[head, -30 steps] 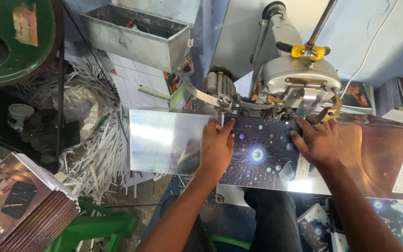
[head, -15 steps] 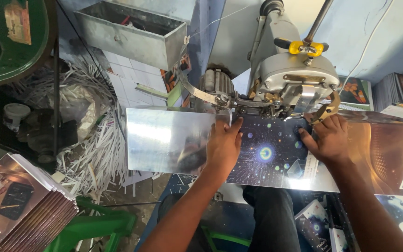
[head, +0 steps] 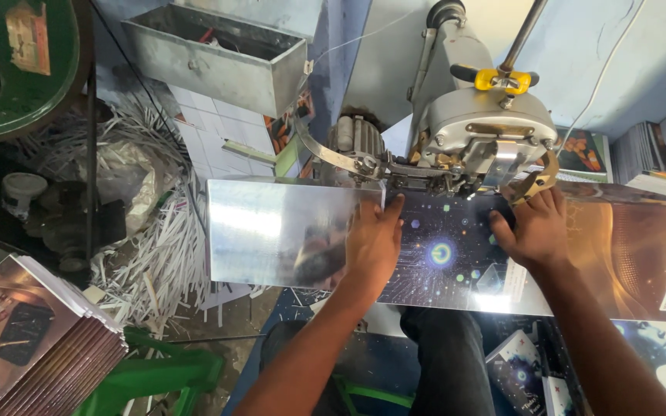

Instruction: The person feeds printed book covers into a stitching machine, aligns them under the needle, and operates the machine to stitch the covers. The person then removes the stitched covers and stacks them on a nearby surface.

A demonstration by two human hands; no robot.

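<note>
A glossy dark printed sheet (head: 456,258) with glowing dots lies open across a shiny metal plate (head: 271,231), under the head of a grey machine (head: 487,131). My left hand (head: 374,239) presses flat on the sheet's left part, fingertips close to the machine's head. On the sheet's middle my right hand (head: 533,227) lies flat, just below a brown curved part of the machine. Neither hand grips anything; both rest palm down with fingers spread.
A stack of printed booklets (head: 32,347) sits at lower left beside a green plastic stool (head: 156,377). White paper trimmings (head: 156,246) are heaped on the floor. A grey metal box (head: 217,58) hangs above left. More printed covers (head: 526,374) lie at lower right.
The view has shifted slightly. Both hands stay flat on the sheet, with the right hand a little further right than a second ago.
</note>
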